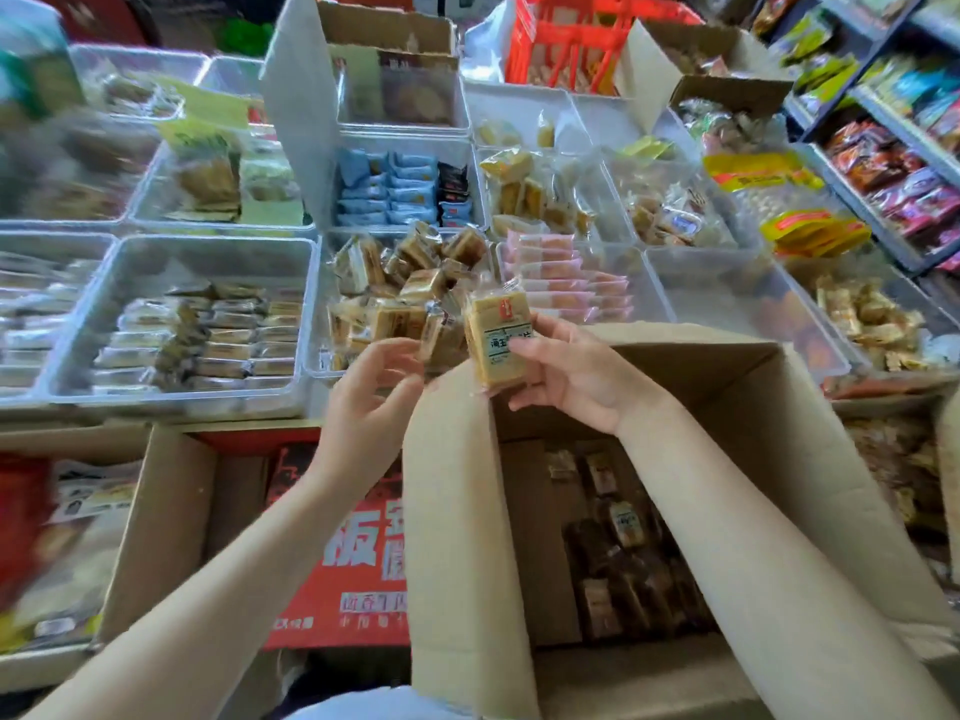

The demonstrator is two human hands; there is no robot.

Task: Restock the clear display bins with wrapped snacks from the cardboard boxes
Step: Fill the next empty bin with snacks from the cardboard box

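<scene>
— Which hand has the goods?

— The right hand (571, 371). Its fingers and thumb are curled round a stack of wrapped snacks (491, 337), pale yellow bars in clear film with a printed label. It holds them just above the near edge of the bin.

— Which bin?

— The clear bin (319, 304) straight ahead at twelve o'clock, heaped with loose brown-and-cream packets. The bin of pink packets (561, 283) is next to it at one o'clock.

— And the left hand (374, 392)?

— Raised beside the stack, fingers loosely bent, gripping nothing I can make out. It looks ready to steady or take a packet.

— Where did they come from?

— I'd judge from the open cardboard box (753, 433) at five o'clock, right under the arms; darker packets lie deep inside it.

— So what step is this?

— Mid-restock, I'd say: lifted out, not yet laid down. Next the stack needs carrying forward over the rim and letting go where the heap is lowest, so nothing slides out.
</scene>
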